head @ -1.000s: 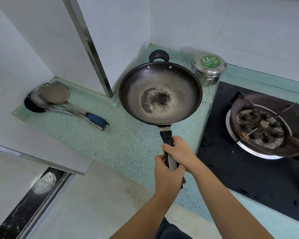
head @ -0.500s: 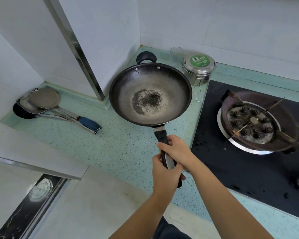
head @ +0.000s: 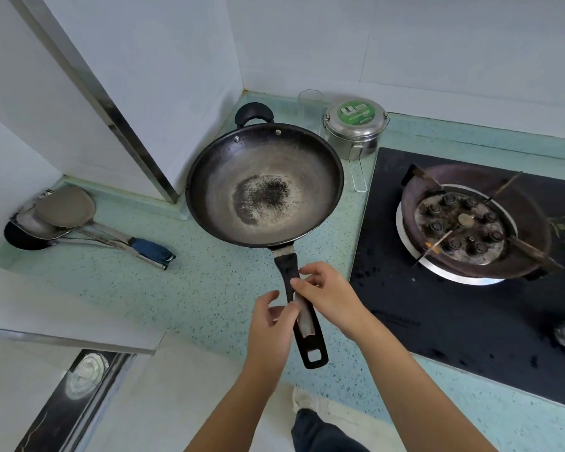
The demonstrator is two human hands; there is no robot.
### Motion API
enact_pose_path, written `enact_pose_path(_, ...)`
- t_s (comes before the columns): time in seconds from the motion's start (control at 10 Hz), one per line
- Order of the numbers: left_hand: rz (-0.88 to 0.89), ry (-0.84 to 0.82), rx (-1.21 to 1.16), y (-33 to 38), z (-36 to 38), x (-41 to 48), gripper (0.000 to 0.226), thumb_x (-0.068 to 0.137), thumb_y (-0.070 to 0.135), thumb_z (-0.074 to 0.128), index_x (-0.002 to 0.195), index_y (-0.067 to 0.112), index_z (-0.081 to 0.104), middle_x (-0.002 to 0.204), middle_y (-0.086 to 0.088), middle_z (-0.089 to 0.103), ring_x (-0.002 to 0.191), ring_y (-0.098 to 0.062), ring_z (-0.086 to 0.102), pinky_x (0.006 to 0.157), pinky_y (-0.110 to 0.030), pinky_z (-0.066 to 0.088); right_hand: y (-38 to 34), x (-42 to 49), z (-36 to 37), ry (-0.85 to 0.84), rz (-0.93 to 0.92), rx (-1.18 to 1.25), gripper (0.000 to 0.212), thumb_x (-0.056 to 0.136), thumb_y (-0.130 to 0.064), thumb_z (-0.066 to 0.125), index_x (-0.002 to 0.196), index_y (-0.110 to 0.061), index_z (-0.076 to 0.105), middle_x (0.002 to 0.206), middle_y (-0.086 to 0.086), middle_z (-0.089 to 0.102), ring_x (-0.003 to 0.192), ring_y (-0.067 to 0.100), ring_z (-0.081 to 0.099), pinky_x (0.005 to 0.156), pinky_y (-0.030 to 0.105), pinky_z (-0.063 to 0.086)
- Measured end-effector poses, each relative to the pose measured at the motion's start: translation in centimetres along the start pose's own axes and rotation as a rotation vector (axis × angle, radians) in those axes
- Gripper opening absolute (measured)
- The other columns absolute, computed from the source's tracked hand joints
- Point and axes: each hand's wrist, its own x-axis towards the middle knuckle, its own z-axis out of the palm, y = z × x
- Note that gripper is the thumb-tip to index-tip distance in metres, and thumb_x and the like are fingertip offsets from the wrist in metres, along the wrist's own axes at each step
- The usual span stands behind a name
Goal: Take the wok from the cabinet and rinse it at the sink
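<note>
The dark wok (head: 265,190), with a burnt patch in its middle, rests on the green speckled counter (head: 177,288) in the corner. Its long black handle (head: 307,334) points toward me. My left hand (head: 271,321) is just left of the handle with loosened fingers, thumb near it. My right hand (head: 327,295) hovers over the handle from the right, fingers relaxed and not wrapped round it. No sink is in view.
A black gas hob with a rusty burner (head: 463,223) lies to the right. A steel lidded container (head: 356,125) and a clear glass (head: 309,102) stand behind the wok. Metal spatulas and ladles (head: 66,210) lie at the left by the wall.
Both hands gripped the handle and held the wok up before; now the wok rests on the counter and both hands have loosened off the handle.
</note>
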Motion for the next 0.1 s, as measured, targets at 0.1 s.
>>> enact_pose_path(0.1,0.148,0.081,0.134,0.91,-0.58,0.76,0.036,0.090,0.019,0.056,0.123,0.019,0.044,0.102,0.002,0.056,0.093,-0.007,0.055,0.072,-0.021,0.042,0.03,-0.31,-0.64,0.038,-0.013,0.029,0.030,0.090,-0.032,0.056,0.115,-0.016,0.052,0.093,-0.001,0.061,0.074,0.008,0.059,0.069,0.022,0.047)
